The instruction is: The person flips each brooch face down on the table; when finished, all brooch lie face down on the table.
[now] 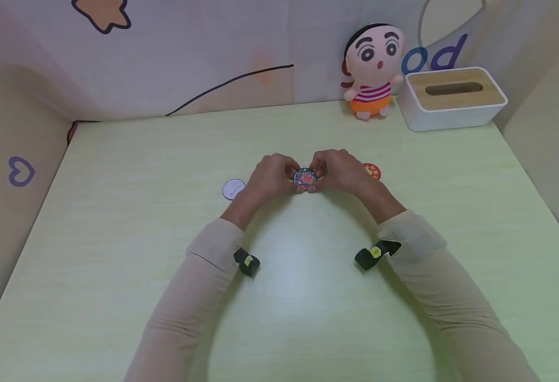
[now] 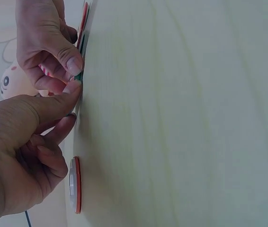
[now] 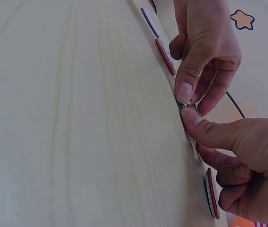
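Note:
Between the two hands is a small round badge (image 1: 305, 178) with a dark rim and a red middle. My left hand (image 1: 273, 175) pinches its left edge between thumb and fingers. On the opposite edge, my right hand (image 1: 339, 170) pinches in the same way. Both wrist views show the thumbs close together on the badge, its rim (image 3: 189, 107) low over the tabletop. A white disc (image 1: 234, 189) with a dark blue rim lies left of the left wrist. Partly hidden behind the right hand is a red disc (image 1: 372, 171) with yellowish marks.
A red-rimmed disc (image 2: 75, 184) lies beside the left hand in the left wrist view. At the back right of the table (image 1: 117, 265) sit a plush doll (image 1: 373, 74) and a white tissue box (image 1: 451, 118) with a wooden lid. Printed cloth walls (image 1: 203, 53) enclose the table.

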`<move>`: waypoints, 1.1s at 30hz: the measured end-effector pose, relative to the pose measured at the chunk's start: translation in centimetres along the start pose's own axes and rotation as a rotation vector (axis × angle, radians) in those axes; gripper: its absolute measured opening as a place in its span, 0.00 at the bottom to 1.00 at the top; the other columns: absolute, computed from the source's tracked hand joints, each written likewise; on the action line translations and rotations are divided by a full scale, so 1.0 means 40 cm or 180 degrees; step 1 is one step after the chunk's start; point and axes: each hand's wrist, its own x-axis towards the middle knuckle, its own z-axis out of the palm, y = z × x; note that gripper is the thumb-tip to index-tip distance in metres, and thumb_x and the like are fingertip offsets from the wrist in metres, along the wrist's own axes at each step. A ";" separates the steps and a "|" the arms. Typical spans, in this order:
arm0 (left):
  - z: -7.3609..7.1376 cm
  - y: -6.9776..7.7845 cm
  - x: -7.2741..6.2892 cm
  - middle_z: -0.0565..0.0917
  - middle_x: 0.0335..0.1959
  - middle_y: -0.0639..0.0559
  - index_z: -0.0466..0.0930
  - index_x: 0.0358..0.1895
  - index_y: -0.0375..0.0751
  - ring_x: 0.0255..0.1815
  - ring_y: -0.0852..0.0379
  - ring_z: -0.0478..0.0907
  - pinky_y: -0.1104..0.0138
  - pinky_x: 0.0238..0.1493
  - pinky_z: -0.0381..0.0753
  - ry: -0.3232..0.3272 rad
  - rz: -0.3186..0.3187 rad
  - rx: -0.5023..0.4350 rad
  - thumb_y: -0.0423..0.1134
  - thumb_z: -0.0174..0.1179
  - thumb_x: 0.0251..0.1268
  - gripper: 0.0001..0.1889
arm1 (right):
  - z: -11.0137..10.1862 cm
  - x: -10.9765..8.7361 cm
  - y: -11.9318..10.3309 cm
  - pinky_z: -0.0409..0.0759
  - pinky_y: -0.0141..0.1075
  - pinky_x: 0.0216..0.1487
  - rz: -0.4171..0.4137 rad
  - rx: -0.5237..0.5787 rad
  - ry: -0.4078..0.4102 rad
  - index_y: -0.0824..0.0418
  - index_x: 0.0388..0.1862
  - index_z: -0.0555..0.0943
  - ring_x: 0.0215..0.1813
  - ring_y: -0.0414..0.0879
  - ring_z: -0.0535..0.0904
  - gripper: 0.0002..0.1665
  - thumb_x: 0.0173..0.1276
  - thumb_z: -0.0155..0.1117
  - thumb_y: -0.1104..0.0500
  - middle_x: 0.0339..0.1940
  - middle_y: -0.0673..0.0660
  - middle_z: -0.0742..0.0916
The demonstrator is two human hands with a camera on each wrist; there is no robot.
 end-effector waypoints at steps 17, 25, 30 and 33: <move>-0.010 -0.007 -0.001 0.89 0.42 0.42 0.86 0.53 0.36 0.44 0.50 0.81 0.63 0.49 0.77 0.0097 -0.0022 -0.0135 0.36 0.73 0.59 0.19 | 0.000 0.002 0.008 0.73 0.41 0.49 -0.0048 -0.0025 0.0008 0.63 0.47 0.86 0.44 0.51 0.79 0.20 0.58 0.80 0.58 0.39 0.61 0.90; -0.007 -0.010 0.004 0.90 0.40 0.42 0.88 0.49 0.35 0.43 0.52 0.80 0.64 0.48 0.74 0.0142 0.0089 -0.0151 0.34 0.71 0.60 0.14 | 0.004 0.000 0.011 0.69 0.38 0.44 -0.0132 -0.0010 0.0096 0.62 0.38 0.88 0.41 0.50 0.77 0.10 0.62 0.77 0.58 0.34 0.59 0.91; -0.006 -0.012 0.004 0.91 0.41 0.42 0.89 0.48 0.35 0.44 0.52 0.81 0.64 0.48 0.74 0.0149 0.0140 -0.0145 0.34 0.70 0.62 0.12 | 0.004 -0.001 0.009 0.69 0.38 0.44 -0.0181 0.0025 0.0138 0.62 0.38 0.89 0.40 0.49 0.76 0.09 0.63 0.76 0.58 0.33 0.58 0.91; -0.005 -0.011 0.002 0.91 0.42 0.43 0.89 0.48 0.35 0.45 0.52 0.82 0.64 0.49 0.75 0.0142 0.0163 -0.0104 0.34 0.69 0.63 0.12 | 0.005 -0.002 0.009 0.68 0.38 0.42 -0.0185 0.0025 0.0152 0.62 0.38 0.90 0.38 0.48 0.75 0.08 0.64 0.75 0.58 0.32 0.58 0.91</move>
